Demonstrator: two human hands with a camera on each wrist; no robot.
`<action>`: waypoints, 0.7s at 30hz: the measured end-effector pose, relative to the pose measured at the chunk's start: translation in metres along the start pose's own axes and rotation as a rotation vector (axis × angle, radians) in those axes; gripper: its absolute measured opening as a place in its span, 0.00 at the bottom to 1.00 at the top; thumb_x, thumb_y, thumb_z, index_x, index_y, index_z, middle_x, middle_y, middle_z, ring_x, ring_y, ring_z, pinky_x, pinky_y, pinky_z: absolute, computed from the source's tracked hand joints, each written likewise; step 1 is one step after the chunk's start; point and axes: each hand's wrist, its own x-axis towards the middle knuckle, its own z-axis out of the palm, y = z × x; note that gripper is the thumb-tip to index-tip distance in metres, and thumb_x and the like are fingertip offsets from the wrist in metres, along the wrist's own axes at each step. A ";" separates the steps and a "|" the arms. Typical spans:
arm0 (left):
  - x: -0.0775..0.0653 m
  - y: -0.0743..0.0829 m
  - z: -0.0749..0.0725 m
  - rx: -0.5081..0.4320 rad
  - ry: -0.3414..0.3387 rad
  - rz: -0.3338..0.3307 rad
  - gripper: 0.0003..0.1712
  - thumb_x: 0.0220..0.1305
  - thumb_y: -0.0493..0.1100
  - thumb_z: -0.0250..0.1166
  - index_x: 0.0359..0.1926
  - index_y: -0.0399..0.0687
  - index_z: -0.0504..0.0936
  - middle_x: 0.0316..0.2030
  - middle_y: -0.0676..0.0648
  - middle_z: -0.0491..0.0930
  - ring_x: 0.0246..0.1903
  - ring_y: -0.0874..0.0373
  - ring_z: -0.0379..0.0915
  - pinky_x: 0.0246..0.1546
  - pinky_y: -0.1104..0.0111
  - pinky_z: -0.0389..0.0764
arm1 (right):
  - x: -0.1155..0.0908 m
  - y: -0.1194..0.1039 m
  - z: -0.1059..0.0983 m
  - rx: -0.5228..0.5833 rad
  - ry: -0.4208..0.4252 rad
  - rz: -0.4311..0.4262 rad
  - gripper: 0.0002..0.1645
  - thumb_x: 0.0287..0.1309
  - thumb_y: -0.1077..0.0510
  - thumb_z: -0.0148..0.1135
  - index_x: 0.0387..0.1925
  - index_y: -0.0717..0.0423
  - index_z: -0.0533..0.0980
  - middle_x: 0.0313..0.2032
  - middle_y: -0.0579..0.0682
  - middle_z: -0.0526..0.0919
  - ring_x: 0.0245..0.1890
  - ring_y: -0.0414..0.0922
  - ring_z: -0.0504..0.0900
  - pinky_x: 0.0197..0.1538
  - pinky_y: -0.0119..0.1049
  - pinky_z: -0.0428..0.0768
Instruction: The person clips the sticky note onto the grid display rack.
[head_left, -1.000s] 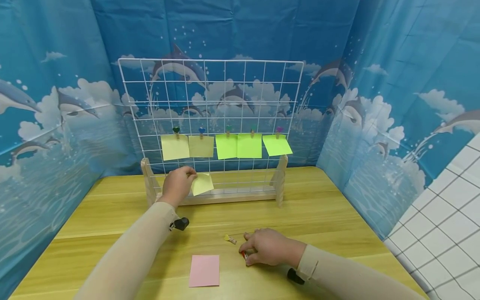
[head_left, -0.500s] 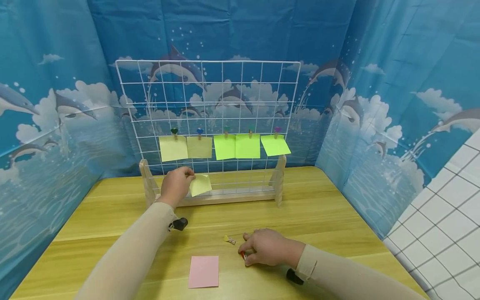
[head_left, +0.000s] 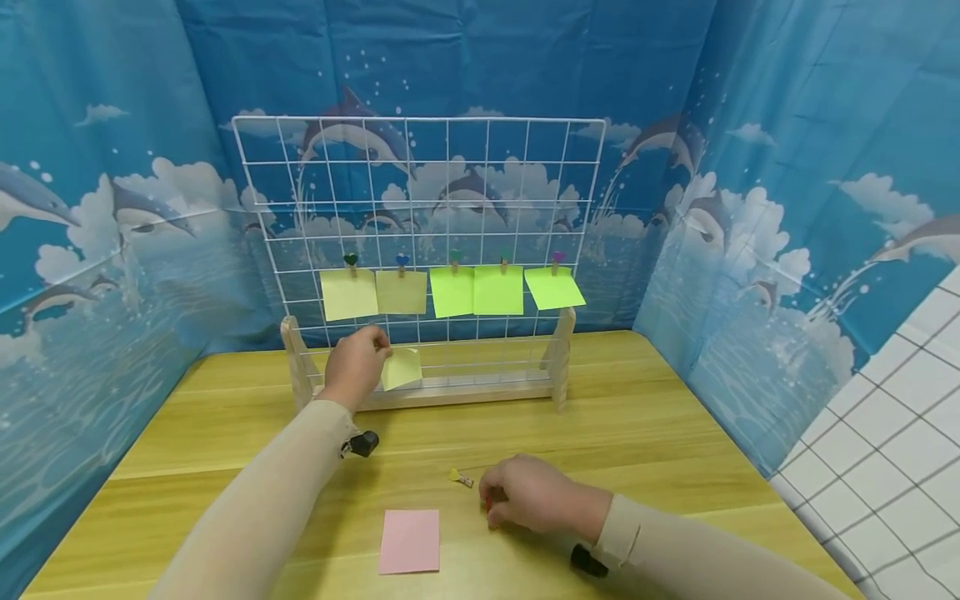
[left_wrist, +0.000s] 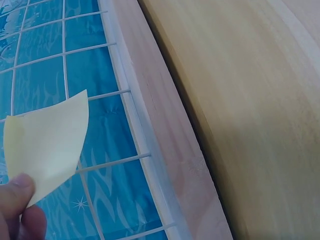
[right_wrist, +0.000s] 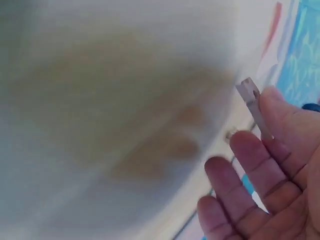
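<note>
My left hand (head_left: 356,364) pinches a pale yellow sticky note (head_left: 402,369) by its edge, low in front of the white wire grid (head_left: 447,201). In the left wrist view, thumb and finger grip one corner of that note (left_wrist: 47,137), and the rest of the sheet curls away. Over the table, my right hand (head_left: 531,493) holds a small wooden clothespin (right_wrist: 252,106) with a red part, mostly covered by the fingers in the head view. Just left of this hand lies a clothespin with a yellow top (head_left: 461,477). A pink sticky note (head_left: 409,542) lies nearer to me.
Several yellow and green notes (head_left: 498,290) hang in a row on the grid from small clothespins with coloured tops. A wooden stand (head_left: 465,390) carries the grid at the table's (head_left: 637,433) back. Blue dolphin curtains (head_left: 525,50) stand behind and beside it.
My right hand has lifted slightly with the red clothespin, its fingers drawn closer together. The left hand keeps hold of the yellow note at nearly the same place.
</note>
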 end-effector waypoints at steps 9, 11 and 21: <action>-0.001 0.002 -0.003 0.018 0.012 0.005 0.03 0.76 0.46 0.66 0.44 0.52 0.82 0.43 0.48 0.89 0.32 0.53 0.83 0.35 0.59 0.81 | 0.015 -0.002 -0.017 0.303 0.100 0.067 0.07 0.67 0.57 0.72 0.33 0.47 0.81 0.26 0.44 0.84 0.24 0.34 0.78 0.29 0.30 0.76; -0.001 0.001 -0.003 0.016 0.012 0.002 0.04 0.76 0.46 0.66 0.44 0.52 0.83 0.44 0.48 0.89 0.33 0.52 0.83 0.36 0.58 0.82 | 0.019 -0.001 -0.018 0.328 0.114 0.075 0.05 0.69 0.57 0.70 0.34 0.47 0.83 0.25 0.49 0.86 0.23 0.35 0.79 0.28 0.30 0.76; 0.000 -0.002 -0.002 0.002 0.008 0.000 0.06 0.76 0.48 0.66 0.45 0.52 0.85 0.44 0.48 0.89 0.35 0.52 0.85 0.37 0.57 0.83 | 0.040 0.001 -0.022 0.450 0.244 0.114 0.09 0.73 0.55 0.66 0.48 0.53 0.85 0.28 0.43 0.85 0.29 0.41 0.82 0.30 0.33 0.78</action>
